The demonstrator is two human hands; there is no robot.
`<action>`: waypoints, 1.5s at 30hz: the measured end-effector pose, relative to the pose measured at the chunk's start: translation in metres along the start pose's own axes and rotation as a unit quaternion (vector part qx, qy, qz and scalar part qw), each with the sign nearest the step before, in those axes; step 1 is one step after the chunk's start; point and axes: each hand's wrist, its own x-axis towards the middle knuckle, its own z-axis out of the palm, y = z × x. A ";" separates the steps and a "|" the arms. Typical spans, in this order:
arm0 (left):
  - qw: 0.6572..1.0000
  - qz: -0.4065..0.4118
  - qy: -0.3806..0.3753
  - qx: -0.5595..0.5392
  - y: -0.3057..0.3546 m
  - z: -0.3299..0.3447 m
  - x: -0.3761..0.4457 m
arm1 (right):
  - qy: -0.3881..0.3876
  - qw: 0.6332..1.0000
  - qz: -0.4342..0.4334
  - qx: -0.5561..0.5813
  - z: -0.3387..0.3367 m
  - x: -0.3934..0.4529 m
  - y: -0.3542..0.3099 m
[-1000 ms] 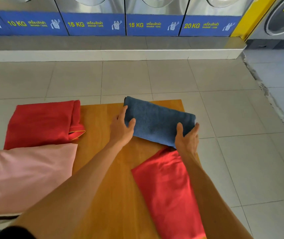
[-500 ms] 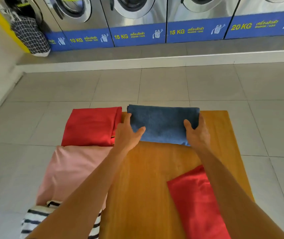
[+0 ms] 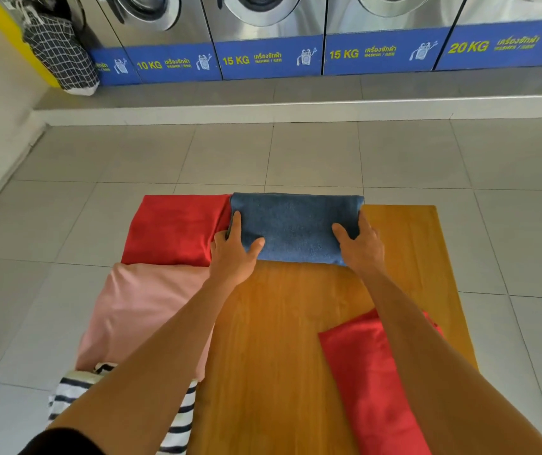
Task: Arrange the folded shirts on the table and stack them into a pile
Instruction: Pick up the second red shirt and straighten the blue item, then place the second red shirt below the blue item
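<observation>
Your left hand (image 3: 234, 254) and right hand (image 3: 360, 246) grip the ends of the folded blue shirt (image 3: 294, 226), thumbs on top, at the desk's (image 3: 279, 323) far edge, touching the red shirt (image 3: 174, 229); pink shirt (image 3: 145, 310) nearer.

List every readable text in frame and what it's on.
"10 KG": blue panel under the second washer from the left.
"15 KG": blue panel under the next washer.
"15 KG": blue panel under the washer after that.
"20 KG": blue panel under the rightmost washer.
Yellow script beside each number, with a small white line under it: too blurred to read.
Leftmost blue panel: text cut off, unreadable.
Shirts and table: no text.
</observation>
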 end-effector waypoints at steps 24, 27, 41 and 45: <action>0.955 0.118 -0.272 0.007 0.041 0.077 -0.189 | 0.187 0.937 0.294 0.020 -0.102 -0.308 0.167; 0.957 0.078 -0.280 -0.007 0.016 0.068 -0.201 | 0.141 0.948 0.283 0.046 -0.081 -0.297 0.165; 0.947 -0.130 -0.120 -0.267 -0.053 -0.023 -0.132 | 0.025 0.998 0.048 0.013 -0.005 -0.157 0.040; 0.967 -0.141 -0.115 -0.176 -0.056 -0.012 -0.107 | 0.015 0.997 0.052 -0.060 0.021 -0.134 0.033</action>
